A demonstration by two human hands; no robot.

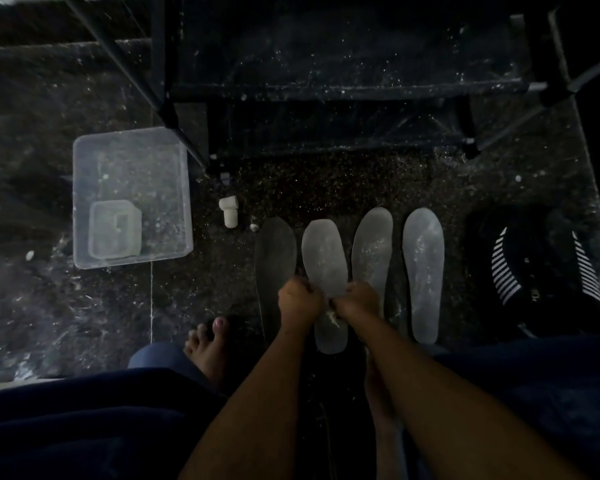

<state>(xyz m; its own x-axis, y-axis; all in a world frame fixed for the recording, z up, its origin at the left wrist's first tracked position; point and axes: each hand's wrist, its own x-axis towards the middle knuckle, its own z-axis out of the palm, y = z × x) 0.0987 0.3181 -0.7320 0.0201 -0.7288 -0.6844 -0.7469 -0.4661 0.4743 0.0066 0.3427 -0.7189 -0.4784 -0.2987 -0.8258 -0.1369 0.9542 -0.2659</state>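
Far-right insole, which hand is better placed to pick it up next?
Probably the right hand: it lies nearer the far-right insole, while the left hand would have to cross over.

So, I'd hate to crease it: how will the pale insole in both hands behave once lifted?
The pale insole looks thin and flat, so it will probably flex and droop at its ends. Likely light: the left hand and right hand grip only its side edges. Being flat, it should slide if pushed, not roll.
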